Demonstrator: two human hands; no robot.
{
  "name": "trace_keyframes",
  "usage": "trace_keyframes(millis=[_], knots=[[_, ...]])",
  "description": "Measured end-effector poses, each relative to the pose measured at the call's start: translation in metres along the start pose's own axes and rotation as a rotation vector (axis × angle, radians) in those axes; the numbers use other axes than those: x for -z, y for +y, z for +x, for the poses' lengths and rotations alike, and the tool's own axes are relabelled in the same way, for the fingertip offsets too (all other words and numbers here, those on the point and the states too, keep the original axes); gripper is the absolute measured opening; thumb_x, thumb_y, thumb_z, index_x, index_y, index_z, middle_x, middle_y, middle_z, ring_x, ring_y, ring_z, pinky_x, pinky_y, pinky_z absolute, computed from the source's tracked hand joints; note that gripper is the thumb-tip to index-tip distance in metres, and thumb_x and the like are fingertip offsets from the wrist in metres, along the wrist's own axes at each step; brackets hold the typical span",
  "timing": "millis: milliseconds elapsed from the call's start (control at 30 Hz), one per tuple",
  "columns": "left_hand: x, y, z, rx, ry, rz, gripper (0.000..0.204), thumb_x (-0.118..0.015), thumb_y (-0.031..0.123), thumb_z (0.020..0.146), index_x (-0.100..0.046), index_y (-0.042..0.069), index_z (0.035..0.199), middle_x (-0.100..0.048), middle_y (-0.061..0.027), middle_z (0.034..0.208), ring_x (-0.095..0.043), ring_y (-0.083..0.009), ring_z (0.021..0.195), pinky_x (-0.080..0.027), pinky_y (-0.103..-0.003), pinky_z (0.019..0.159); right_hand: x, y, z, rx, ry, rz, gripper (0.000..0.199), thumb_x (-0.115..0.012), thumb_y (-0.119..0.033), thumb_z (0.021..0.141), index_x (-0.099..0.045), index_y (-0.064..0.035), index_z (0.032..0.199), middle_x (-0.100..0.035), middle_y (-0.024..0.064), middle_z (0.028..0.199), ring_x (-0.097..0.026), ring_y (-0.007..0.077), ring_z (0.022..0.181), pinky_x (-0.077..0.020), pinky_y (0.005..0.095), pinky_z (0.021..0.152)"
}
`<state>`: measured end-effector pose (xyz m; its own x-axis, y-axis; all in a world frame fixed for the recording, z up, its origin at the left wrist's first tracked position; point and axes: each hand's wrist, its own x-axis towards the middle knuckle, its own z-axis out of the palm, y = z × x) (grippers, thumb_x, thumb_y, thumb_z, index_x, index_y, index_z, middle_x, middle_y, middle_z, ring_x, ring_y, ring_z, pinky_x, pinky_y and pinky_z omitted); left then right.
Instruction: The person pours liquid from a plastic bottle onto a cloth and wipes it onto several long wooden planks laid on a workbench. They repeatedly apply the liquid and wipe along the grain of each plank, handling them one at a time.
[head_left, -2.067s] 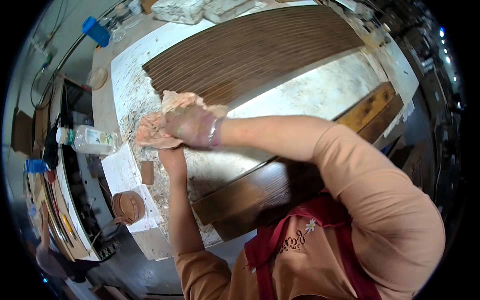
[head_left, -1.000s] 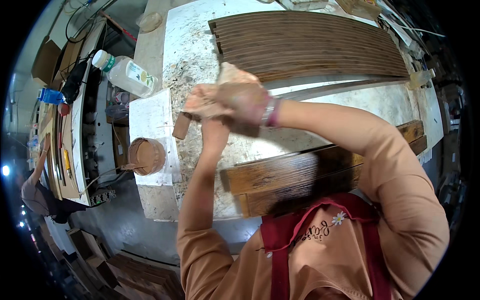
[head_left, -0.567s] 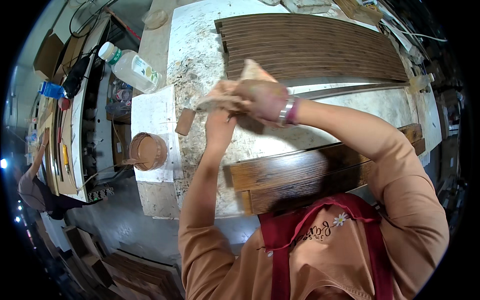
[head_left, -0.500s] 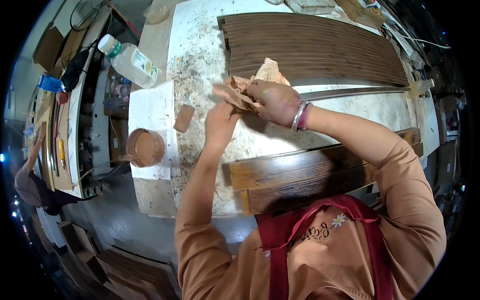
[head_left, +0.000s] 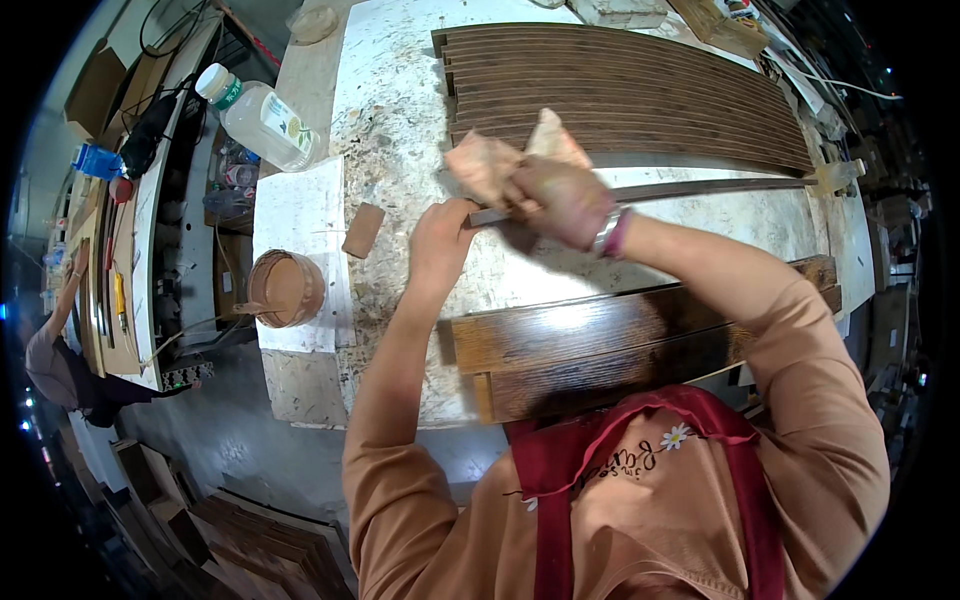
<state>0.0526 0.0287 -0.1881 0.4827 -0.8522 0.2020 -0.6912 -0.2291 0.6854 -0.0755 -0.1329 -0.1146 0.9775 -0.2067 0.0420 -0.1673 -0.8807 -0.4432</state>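
Note:
My left hand [head_left: 438, 245] is closed, its fingers pinching the left end of a thin dark wooden strip [head_left: 715, 187] that runs right across the table. My right hand [head_left: 568, 203], slightly blurred, is wrapped round a crumpled peach-coloured rag [head_left: 484, 168] and lies over the strip close to the left hand. Part of the rag is hidden under the fingers. Just beyond, a row of dark brown wooden strips [head_left: 620, 95] lies side by side. Between me and the strip rest two glossy brown boards [head_left: 560, 335].
Left of my hands are a small brown block [head_left: 363, 231], a tub of brown liquid [head_left: 287, 289] with a stick across its rim, and a large clear bottle [head_left: 262, 120]. A person [head_left: 70, 365] stands at another bench at far left. A small bottle [head_left: 842, 175] lies at right.
My right hand has shifted slightly right with the rag, which now fans out more. The strip's left end has come into sight at my left hand's fingers.

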Motion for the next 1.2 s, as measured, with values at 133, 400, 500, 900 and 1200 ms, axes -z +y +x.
trace_keyframes(millis=[133,400,500,900,1200], knots=[[-0.014,-0.044,-0.012,0.283,0.108,-0.220,0.024,-0.058,0.004,0.084,-0.066,0.004,0.107,-0.065,-0.0191,0.097,-0.061,-0.0368,0.086,-0.049,-0.040,0.079,-0.019,-0.061,0.036,0.022,-0.012,0.003,0.017,-0.055,-0.021,0.091,-0.066,-0.0086,0.094,-0.065,0.0132,0.098,-0.065,0.0284,0.087,-0.0524,0.0406,0.080],[-0.012,-0.021,-0.003,0.043,0.009,-0.008,0.031,-0.057,0.004,0.078,-0.065,0.006,0.108,-0.063,-0.0180,0.099,-0.057,-0.0386,0.100,-0.046,-0.048,0.085,0.008,-0.039,0.021,-0.145,-0.071,0.074,0.021,-0.053,-0.023,0.095,-0.067,-0.0080,0.094,-0.066,0.0131,0.093,-0.066,0.0261,0.085,-0.0536,0.0412,0.081],[-0.013,-0.024,-0.003,-0.104,0.097,0.029,0.024,-0.062,0.004,0.078,-0.067,0.004,0.102,-0.064,-0.0154,0.097,-0.058,-0.0356,0.095,-0.047,-0.044,0.083,-0.017,-0.004,-0.001,0.028,0.204,-0.080,0.020,-0.058,-0.024,0.093,-0.065,-0.0073,0.085,-0.067,0.0100,0.078,-0.066,0.0233,0.079,-0.0538,0.0417,0.077],[-0.009,0.013,0.004,0.001,0.018,-0.120,0.017,-0.070,0.005,0.080,-0.058,-0.001,0.090,-0.054,-0.0141,0.085,-0.054,-0.0306,0.078,-0.045,-0.037,0.071,0.005,0.044,-0.040,-0.368,0.347,-0.260,0.050,-0.056,-0.053,0.088,-0.069,-0.0074,0.102,-0.068,0.0101,0.115,-0.066,0.0172,0.087,-0.0537,0.0331,0.072],[0.019,0.021,0.011,0.013,-0.220,-0.003,0.036,-0.072,0.011,0.081,-0.058,0.002,0.113,-0.059,-0.0152,0.107,-0.055,-0.0334,0.101,-0.044,-0.041,0.089,0.127,0.209,-0.194,-0.615,0.682,-0.013,0.020,-0.056,-0.022,0.093,-0.067,-0.0075,0.100,-0.070,0.0108,0.101,-0.068,0.0172,0.084,-0.0553,0.0302,0.073]])
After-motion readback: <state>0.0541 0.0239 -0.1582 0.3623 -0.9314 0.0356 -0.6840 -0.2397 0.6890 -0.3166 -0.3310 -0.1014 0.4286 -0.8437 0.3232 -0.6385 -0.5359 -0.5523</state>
